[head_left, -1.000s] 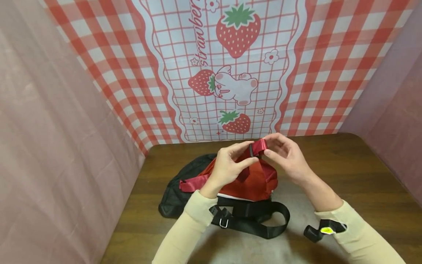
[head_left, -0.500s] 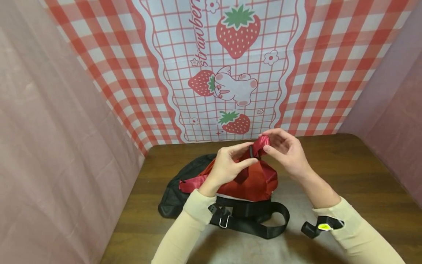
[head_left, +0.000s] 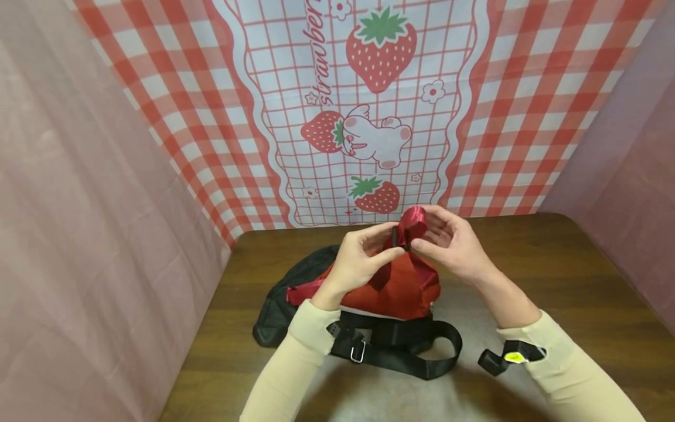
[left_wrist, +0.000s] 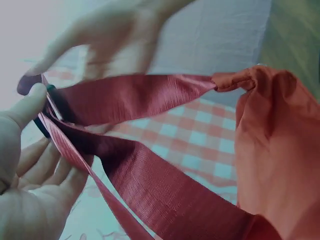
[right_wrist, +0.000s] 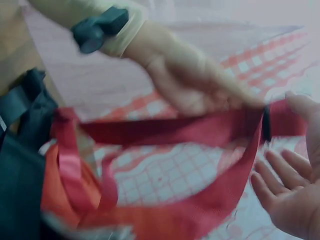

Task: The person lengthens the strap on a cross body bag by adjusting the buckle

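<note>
Red bag (head_left: 390,293) is sitting just below the grip, strap (left_wrist: 130,97) running up into it. Right hand (head_left: 456,246) is pinching the looped bit, other fingers loose; left hand (head_left: 355,264) is pinching the black slider (right_wrist: 266,125) alongside. I'd be keeping everything flat, no bunching.

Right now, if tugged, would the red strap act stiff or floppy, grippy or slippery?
Probably floppy: the red strap bends into a loop. Likely somewhat slippery, given its satiny sheen. It may drag at the black buckle it passes through.
</note>
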Demonstrator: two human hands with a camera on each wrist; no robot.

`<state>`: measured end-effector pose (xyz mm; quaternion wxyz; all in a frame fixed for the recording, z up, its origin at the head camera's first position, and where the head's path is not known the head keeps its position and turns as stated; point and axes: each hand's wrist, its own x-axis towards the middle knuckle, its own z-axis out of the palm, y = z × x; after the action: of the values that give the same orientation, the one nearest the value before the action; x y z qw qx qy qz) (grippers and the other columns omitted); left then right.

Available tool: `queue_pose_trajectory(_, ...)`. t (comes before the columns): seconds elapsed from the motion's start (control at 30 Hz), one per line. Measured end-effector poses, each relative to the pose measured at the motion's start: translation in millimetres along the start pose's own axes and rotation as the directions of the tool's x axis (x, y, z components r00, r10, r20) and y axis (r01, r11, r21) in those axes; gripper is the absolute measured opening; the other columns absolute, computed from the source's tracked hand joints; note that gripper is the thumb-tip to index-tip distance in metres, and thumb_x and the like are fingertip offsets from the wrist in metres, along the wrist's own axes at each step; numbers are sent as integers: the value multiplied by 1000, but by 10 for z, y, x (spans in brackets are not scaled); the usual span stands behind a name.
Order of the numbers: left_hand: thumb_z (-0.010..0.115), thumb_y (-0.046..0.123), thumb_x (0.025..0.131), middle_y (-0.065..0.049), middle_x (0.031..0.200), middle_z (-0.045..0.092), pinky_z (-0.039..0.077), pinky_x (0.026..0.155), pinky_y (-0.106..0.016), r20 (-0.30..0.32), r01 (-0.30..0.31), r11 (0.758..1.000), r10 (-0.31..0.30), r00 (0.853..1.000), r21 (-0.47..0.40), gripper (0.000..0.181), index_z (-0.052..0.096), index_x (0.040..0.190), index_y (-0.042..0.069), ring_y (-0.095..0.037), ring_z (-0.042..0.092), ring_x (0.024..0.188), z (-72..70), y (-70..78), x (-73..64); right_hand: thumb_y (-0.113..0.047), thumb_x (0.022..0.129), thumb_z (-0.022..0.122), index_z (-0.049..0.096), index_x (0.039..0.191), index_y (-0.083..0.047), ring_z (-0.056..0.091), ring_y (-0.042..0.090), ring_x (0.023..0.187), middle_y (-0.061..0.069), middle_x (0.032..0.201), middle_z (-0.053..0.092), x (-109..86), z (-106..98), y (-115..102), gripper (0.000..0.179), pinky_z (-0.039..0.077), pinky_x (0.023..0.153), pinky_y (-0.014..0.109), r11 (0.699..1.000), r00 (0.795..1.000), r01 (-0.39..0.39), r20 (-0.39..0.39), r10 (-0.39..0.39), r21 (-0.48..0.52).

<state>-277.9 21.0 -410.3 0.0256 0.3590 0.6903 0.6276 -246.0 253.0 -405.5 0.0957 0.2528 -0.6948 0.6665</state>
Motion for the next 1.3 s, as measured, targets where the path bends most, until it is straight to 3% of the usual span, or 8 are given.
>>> queue_pose_trajectory(0.13, 72, -7, 97, -29, 139, 68, 57, 110, -36, -14, -11, 997, 10, 1000, -75, 50, 61, 146, -5, -36, 68, 131, -109, 44, -8, 8, 97, 70, 62, 140, 3, 72, 6, 117, -9, 126, 75, -42, -34, 107, 43, 63, 94, 23, 996, 985, -66, 156, 74, -55)
queue_pose_trajectory(0.3, 73, -7, 96, -32, 139, 66, 57, 110, -36, -10, -15, 996, 14, 1000, -87, 51, 59, 146, -8, -22, 70, 126, -203, 81, -38, 5, 94, 75, 67, 134, 8, 76, 12, 110, -2, 121, 79, -70, -1, 194, 40, 65, 88, 28, 997, 978, -64, 194, 73, -53)
queue_pose_trajectory(0.43, 73, -3, 97, -34, 137, 67, 59, 105, -29, -29, -5, 996, 3, 1000, -91, 50, 60, 145, -8, -7, 71, 117, -245, 99, -81, 9, 91, 77, 68, 130, 10, 76, 15, 105, -1, 117, 79, -75, 50, 281, 40, 65, 87, 28, 999, 984, -40, 176, 41, -14)
queue_pose_trajectory(0.57, 73, -3, 98, -34, 134, 68, 59, 100, -22, -104, 16, 994, -28, 994, -111, 47, 62, 144, -7, -2, 71, 111, -247, 131, -105, 9, 88, 81, 69, 131, 7, 74, 15, 100, -7, 113, 77, -106, 82, 365, 45, 64, 87, 24, 997, 992, -24, 119, 33, -77)
queue_pose_trajectory(0.67, 73, -5, 97, -33, 135, 68, 59, 102, -25, -118, 23, 993, -37, 992, -117, 47, 62, 144, -7, -9, 73, 116, -235, 145, -111, 11, 87, 81, 66, 133, 6, 73, 12, 103, -8, 117, 74, -106, 119, 391, 48, 63, 90, 22, 996, 994, -2, 111, 12, -91)
queue_pose_trajectory(0.87, 74, -5, 96, -30, 137, 69, 58, 108, -35, -90, 9, 995, -18, 996, -94, 50, 62, 144, -6, -35, 70, 129, -201, 148, -116, 16, 89, 75, 65, 122, 12, 75, 9, 105, -5, 116, 75, -29, 222, 359, 34, 64, 88, 24, 995, 992, 84, 89, -89, 61)
queue_pose_trajectory(1.1, 75, -4, 96, -28, 136, 70, 58, 106, -34, -175, 38, 994, -56, 983, -106, 48, 64, 143, -4, -35, 71, 127, -187, 142, -117, 19, 87, 75, 67, 116, 14, 74, 7, 96, -6, 110, 76, -72, 209, 388, 31, 64, 83, 22, 995, 996, 86, 16, -87, 44)
queue_pose_trajectory(1.3, 76, 0, 97, -25, 137, 71, 59, 106, -34, -145, 55, 994, -68, 987, -90, 49, 64, 144, -2, -33, 71, 127, -156, 158, -115, 16, 87, 77, 66, 117, 12, 74, 9, 98, -2, 111, 74, -28, 259, 358, 32, 63, 88, 22, 996, 995, 92, 25, -92, -19)
